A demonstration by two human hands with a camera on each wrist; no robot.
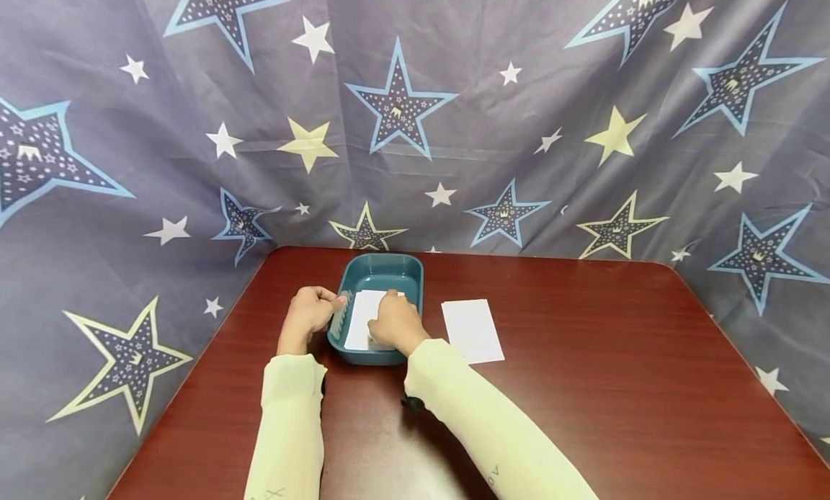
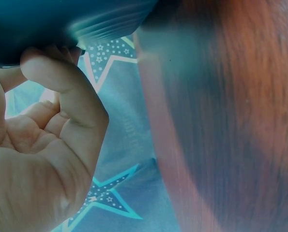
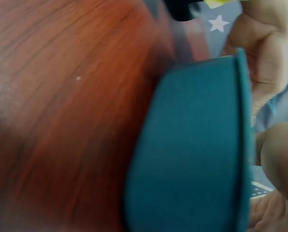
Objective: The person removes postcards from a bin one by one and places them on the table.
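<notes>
Pinching teal tray [image 1: 363, 357] by the rim with left hand [image 1: 308, 315]; cannot tell grip of right hand [image 1: 398, 323] over white paper [image 1: 360, 318] inside. Likely light, bendable; lift by edges.

Pale yellow sleeves [image 1: 289, 428] — dark lettering [image 1: 496, 470], black piece [image 1: 411, 401] by one cuff [image 1: 424, 370]

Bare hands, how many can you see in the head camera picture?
2. The left hand is at the left rim of the blue-green, plastic-looking rectangular tray; the right hand is over the rectangular white paper inside it. No other hand shows.
</notes>
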